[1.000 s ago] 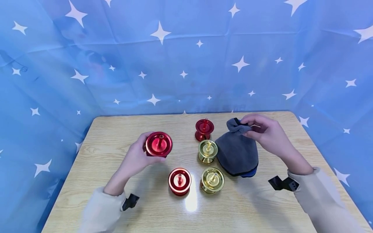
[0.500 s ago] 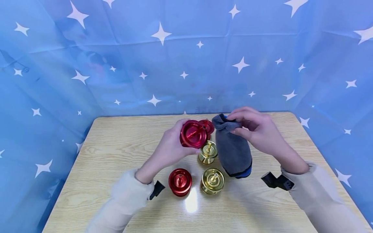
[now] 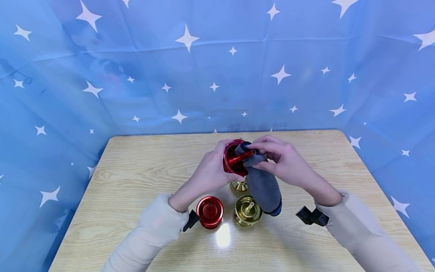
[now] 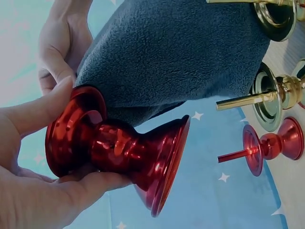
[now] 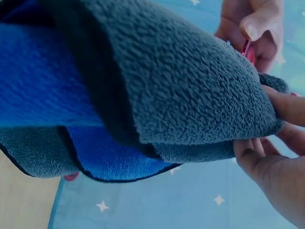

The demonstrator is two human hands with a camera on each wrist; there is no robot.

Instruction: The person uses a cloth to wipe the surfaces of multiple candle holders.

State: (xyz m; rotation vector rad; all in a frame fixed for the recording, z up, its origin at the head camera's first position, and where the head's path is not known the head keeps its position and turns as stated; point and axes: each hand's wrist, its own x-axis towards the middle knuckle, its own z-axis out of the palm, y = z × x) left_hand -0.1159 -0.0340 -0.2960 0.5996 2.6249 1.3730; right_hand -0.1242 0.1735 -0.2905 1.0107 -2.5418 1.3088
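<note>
My left hand (image 3: pixel 217 166) grips a red metal candle holder (image 3: pixel 232 161) by its waist and holds it tilted above the table, its spike pointing right. My right hand (image 3: pixel 269 157) pinches the top of a grey cloth (image 3: pixel 263 187) with a blue inner side and presses it against the holder's cup. In the left wrist view the cloth (image 4: pixel 176 52) lies over the rim of the held holder (image 4: pixel 119 148). In the right wrist view the folded cloth (image 5: pixel 143 90) fills the frame, with my fingers (image 5: pixel 271 162) pinching its edge.
On the wooden table (image 3: pixel 136 170) stand a red holder (image 3: pixel 210 211), a gold holder (image 3: pixel 248 210) and a second gold one (image 3: pixel 239 186) partly hidden under my hands. Another red holder (image 4: pixel 274 145) stands farther back. A blue star-print backdrop (image 3: pixel 204 75) surrounds the table.
My left hand lifted the red holder from the left side to the middle. My right hand carried the cloth's top leftward to meet it, so the cloth now hangs from it.
</note>
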